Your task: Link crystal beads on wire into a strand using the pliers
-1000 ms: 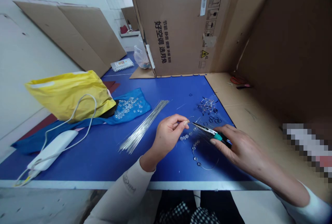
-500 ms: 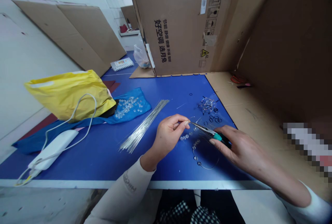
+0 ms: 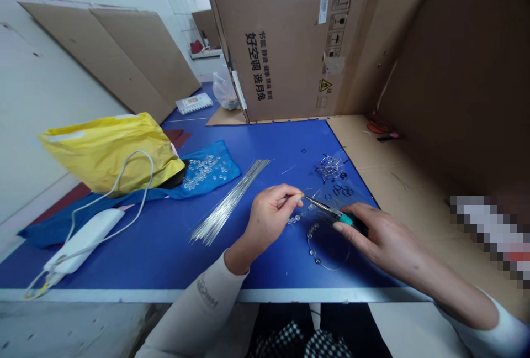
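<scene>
My left hand [image 3: 273,206] is closed in a pinch on a thin wire, mostly hidden by the fingertips. My right hand [image 3: 381,236] is wrapped around needle-nose pliers [image 3: 325,206] with green and black handles. The plier tips meet the left fingertips. Just below the tips, clear round beads [image 3: 295,219] lie on the blue table. A curved wire strung with clear beads [image 3: 312,253] rests nearer to me, between the hands. Beyond the right hand are a small heap of beaded wire pieces [image 3: 330,168] and several dark rings [image 3: 343,190].
A bundle of straight silvery wires [image 3: 232,200] lies left of my hands. Loose clear beads [image 3: 207,170] sit on a blue cloth [image 3: 229,162] by a yellow bag [image 3: 111,151]. A white power strip [image 3: 85,239] is front left. A large cardboard box [image 3: 290,43] walls the back and right.
Hardly anything differs. Both hands keep their hold and place, with the plier tips still at the left fingertips; the view has shifted very slightly.
</scene>
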`<state>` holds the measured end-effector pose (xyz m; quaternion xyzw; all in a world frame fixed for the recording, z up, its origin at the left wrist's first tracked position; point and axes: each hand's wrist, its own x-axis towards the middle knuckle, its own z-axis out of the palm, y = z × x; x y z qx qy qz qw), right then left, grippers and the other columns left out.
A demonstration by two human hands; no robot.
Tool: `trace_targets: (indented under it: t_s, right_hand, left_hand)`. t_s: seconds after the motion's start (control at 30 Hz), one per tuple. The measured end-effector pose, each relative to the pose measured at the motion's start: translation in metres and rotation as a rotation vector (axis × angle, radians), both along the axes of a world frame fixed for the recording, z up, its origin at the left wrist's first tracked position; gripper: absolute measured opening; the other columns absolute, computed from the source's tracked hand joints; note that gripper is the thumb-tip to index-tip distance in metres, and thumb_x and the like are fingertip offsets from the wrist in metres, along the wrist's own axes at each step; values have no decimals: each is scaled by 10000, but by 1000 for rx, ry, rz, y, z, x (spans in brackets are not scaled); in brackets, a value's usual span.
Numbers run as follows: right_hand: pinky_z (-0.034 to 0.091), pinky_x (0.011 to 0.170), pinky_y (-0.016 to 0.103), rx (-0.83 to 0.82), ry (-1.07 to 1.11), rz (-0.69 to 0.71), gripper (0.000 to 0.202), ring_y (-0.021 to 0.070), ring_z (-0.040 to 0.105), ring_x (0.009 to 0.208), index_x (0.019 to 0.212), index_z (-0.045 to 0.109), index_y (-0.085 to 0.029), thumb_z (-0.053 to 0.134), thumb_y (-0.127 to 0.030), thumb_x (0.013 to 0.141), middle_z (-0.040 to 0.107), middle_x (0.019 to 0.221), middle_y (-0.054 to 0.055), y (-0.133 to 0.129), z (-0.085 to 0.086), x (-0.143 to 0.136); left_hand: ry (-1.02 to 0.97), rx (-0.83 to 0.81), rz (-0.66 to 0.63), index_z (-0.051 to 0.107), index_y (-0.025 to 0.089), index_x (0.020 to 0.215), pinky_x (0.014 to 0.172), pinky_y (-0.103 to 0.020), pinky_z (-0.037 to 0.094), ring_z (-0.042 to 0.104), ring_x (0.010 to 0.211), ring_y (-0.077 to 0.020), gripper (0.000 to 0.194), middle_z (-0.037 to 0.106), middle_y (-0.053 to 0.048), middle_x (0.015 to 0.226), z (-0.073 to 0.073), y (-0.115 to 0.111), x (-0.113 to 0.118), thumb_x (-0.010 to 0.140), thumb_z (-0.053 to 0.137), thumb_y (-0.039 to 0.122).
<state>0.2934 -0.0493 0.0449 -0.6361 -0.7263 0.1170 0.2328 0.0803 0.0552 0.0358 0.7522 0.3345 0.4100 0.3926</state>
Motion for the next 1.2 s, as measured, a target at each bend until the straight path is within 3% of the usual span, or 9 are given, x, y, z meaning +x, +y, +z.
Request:
trace_targets:
  t_s: [0.3, 0.43, 0.53, 0.63, 0.77, 0.97, 1.2]
  right_hand:
    - [517, 635, 327, 57, -61, -28, 344, 206, 684, 753, 1018, 636, -218, 465, -509, 955, 724, 917, 72, -2, -4, -3]
    - [494, 632, 335, 56, -137, -35, 378, 216, 672, 739, 995, 631, -206, 432, -527, 964, 709, 886, 81, -3, -4, -4]
    - [473, 625, 350, 47, -218, -37, 419, 231, 656, 725, 998, 626, -192, 398, -542, 970, 684, 847, 88, -4, -3, -6]
    - [456, 625, 351, 59, -277, -23, 405, 231, 637, 709, 991, 626, -191, 397, -524, 974, 662, 819, 83, -5, -1, -9]
    - [444, 628, 339, 119, -310, -13, 381, 217, 622, 690, 971, 624, -189, 410, -504, 975, 646, 794, 76, -5, -1, -15]
    - [458, 636, 347, 157, -333, -25, 418, 224, 615, 691, 975, 612, -165, 384, -515, 981, 626, 782, 92, -5, -8, -20]
    - [470, 634, 368, 232, -365, -47, 379, 237, 596, 700, 936, 606, -153, 410, -473, 981, 628, 814, 113, -8, -12, -24]
  left_hand:
    - [-14, 10, 20, 679, 185, 866, 634, -243, 512, 649, 685, -133, 133, 710, -41, 792, -5, -1, 1, 902, 567, 247]
    - [57, 42, 44, 674, 182, 840, 532, -217, 440, 555, 548, -96, 121, 688, -20, 725, -3, -3, 2, 885, 568, 219]
    - [160, 80, 59, 683, 187, 960, 486, -218, 390, 448, 475, -73, 134, 689, -12, 764, 1, -3, 3, 838, 643, 225]
    - [196, 139, 14, 691, 219, 1087, 584, -242, 458, 555, 601, -110, 247, 714, -40, 895, 4, -2, 3, 846, 665, 265]
    - [187, 172, -4, 736, 222, 888, 730, -287, 503, 654, 784, -167, 158, 735, -41, 845, 3, 0, 3, 910, 587, 268]
    - [130, 70, 46, 705, 204, 822, 644, -252, 477, 639, 666, -136, 197, 699, -8, 705, 0, -1, 3, 927, 561, 288]
    - [75, -42, 67, 670, 192, 763, 594, -241, 416, 539, 598, -105, 259, 666, 0, 695, -1, -3, 2, 936, 542, 336]
